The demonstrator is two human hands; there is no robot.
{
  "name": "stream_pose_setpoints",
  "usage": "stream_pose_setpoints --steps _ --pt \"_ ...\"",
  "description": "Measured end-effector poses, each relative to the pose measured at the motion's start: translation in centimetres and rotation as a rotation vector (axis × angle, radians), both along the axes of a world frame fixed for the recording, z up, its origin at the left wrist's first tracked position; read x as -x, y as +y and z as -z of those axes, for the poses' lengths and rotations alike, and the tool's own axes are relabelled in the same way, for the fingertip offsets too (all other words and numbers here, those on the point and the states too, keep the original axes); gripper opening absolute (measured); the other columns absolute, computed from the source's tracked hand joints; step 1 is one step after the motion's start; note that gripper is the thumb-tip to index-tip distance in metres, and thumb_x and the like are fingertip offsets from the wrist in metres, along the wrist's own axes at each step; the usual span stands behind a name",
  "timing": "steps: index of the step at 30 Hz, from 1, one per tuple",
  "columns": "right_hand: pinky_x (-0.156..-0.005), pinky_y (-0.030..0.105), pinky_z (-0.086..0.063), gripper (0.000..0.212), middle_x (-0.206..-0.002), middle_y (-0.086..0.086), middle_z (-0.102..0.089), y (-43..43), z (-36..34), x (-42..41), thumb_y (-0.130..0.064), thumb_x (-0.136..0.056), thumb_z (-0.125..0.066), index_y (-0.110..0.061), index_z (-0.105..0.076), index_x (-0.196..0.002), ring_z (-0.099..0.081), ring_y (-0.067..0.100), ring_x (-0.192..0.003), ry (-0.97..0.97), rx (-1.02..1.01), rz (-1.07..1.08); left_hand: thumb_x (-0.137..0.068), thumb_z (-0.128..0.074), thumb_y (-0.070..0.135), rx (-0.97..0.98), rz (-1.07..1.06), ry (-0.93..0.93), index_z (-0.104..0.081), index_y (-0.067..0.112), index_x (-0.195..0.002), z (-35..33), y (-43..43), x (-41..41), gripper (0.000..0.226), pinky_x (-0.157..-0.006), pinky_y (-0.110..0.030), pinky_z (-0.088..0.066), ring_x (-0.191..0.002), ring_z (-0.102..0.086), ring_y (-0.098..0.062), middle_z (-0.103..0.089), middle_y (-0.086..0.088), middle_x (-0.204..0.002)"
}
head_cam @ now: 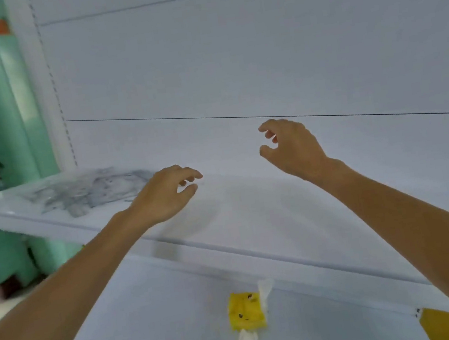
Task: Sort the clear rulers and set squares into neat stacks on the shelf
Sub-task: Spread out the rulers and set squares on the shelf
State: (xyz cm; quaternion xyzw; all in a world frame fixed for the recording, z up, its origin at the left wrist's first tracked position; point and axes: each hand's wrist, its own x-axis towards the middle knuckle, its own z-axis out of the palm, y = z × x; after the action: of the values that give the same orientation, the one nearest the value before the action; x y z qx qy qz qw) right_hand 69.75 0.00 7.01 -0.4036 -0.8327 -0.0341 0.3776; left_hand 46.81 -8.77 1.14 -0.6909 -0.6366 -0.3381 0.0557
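Rulers and set squares (89,190) are in neither hand: your left hand (164,196) and right hand (292,148) hover apart, loosely curled, empty, over the shelf (252,217). They lie jumbled just left of your left hand; sorting looks unstarted, so reach there.

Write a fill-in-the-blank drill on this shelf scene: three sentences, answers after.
The pile of clear rulers and set squares lies at the ___ end of the upper shelf.
Of the left hand and right hand, the ___ is farther from that pile.
The packet on the lower shelf is ___.
Answers: left; right; yellow.
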Motion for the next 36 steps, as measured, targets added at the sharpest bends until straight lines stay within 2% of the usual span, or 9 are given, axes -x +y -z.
stream_pose_setpoints --steps 4,9,18,21,26,29,31,33,36 --pt "-0.084 0.03 -0.037 0.046 -0.121 0.005 -0.055 0.6 1.0 8.9 -0.025 -0.086 -0.055 -0.018 -0.045 -0.131 -0.05 0.023 -0.112 -0.181 0.053 -0.026 -0.089 -0.057 0.013 -0.009 -0.073 -0.054 -0.066 0.019 -0.107 0.3 -3.5 9.1 0.021 -0.074 -0.014 -0.036 -0.087 -0.057 -0.01 -0.064 0.004 -0.104" --pt "-0.084 0.033 -0.039 0.048 -0.121 0.005 -0.055 1.0 1.5 18.3 -0.027 -0.085 -0.056 -0.019 -0.044 -0.131 -0.051 0.025 -0.111 -0.206 0.14 -0.036 -0.088 -0.058 0.012 0.043 -0.146 -0.075 -0.065 0.017 -0.111 1.5 -6.4 19.1 0.024 -0.078 -0.02 -0.039 -0.092 -0.057 -0.013 -0.064 -0.001 -0.108" --pt "-0.084 0.033 -0.042 0.044 -0.123 0.008 -0.056 2.0 6.3 26.7 -0.031 -0.085 -0.059 -0.017 -0.049 -0.126 -0.055 0.026 -0.106 -0.309 0.346 -0.062 -0.086 -0.062 0.013 0.106 -0.166 -0.031 -0.063 0.02 -0.115 3.8 -6.1 29.8 0.03 -0.073 -0.015 -0.033 -0.089 -0.051 -0.008 -0.064 0.0 -0.11" --pt "-0.086 0.034 -0.045 0.041 -0.121 0.008 -0.057 3.5 6.5 27.4 -0.033 -0.086 -0.06 -0.016 -0.052 -0.122 -0.056 0.025 -0.104 -0.337 0.376 -0.048 -0.089 -0.06 0.024 0.171 -0.152 -0.016 -0.06 0.02 -0.12 4.4 -4.4 31.6 0.032 -0.081 -0.015 -0.029 -0.101 -0.049 -0.01 -0.059 0.001 -0.122" --pt "-0.09 0.038 -0.048 0.037 -0.115 0.009 -0.061 7.2 5.6 28.9 -0.034 -0.086 -0.06 -0.012 -0.057 -0.115 -0.057 0.024 -0.101 -0.304 0.388 -0.041 -0.086 -0.06 0.041 0.317 -0.141 0.1 -0.049 0.025 -0.131 4.9 -1.6 33.6 0.049 -0.102 -0.028 -0.026 -0.129 -0.037 -0.015 -0.046 0.002 -0.139" --pt "-0.09 0.037 -0.048 0.038 -0.115 0.012 -0.06 9.0 6.0 30.7 -0.031 -0.084 -0.062 -0.01 -0.057 -0.115 -0.058 0.025 -0.101 -0.275 0.43 -0.05 -0.082 -0.063 0.046 0.376 -0.079 0.12 -0.057 0.031 -0.124 4.4 -0.1 34.6 0.045 -0.103 -0.024 -0.026 -0.127 -0.04 -0.012 -0.048 0.006 -0.138" --pt "-0.089 0.036 -0.048 0.041 -0.117 0.013 -0.059 10.1 6.4 32.1 -0.031 -0.084 -0.061 -0.01 -0.055 -0.118 -0.057 0.026 -0.102 -0.299 0.435 -0.055 -0.079 -0.063 0.051 0.384 -0.083 0.149 -0.06 0.037 -0.117 3.9 1.0 35.1 0.041 -0.104 -0.029 -0.031 -0.121 -0.046 -0.012 -0.054 0.011 -0.13" --pt "-0.086 0.033 -0.046 0.045 -0.119 0.012 -0.057 10.8 6.7 33.3 -0.033 -0.085 -0.06 -0.011 -0.052 -0.122 -0.056 0.026 -0.103 -0.336 0.437 -0.052 -0.075 -0.06 0.061 0.392 -0.099 0.198 -0.056 0.041 -0.121 3.7 1.9 35.1 0.05 -0.1 -0.035 -0.035 -0.115 -0.047 -0.012 -0.054 0.011 -0.124" --pt "-0.084 0.032 -0.044 0.051 -0.12 0.01 -0.055 11.6 7.3 34.4 -0.039 -0.084 -0.06 -0.011 -0.048 -0.126 -0.054 0.025 -0.105 -0.389 0.472 -0.045 -0.067 -0.048 0.073 0.393 -0.059 0.209 -0.056 0.041 -0.121 3.8 3.3 34.5 0.064 -0.092 -0.034 -0.038 -0.106 -0.045 -0.012 -0.052 0.007 -0.115"
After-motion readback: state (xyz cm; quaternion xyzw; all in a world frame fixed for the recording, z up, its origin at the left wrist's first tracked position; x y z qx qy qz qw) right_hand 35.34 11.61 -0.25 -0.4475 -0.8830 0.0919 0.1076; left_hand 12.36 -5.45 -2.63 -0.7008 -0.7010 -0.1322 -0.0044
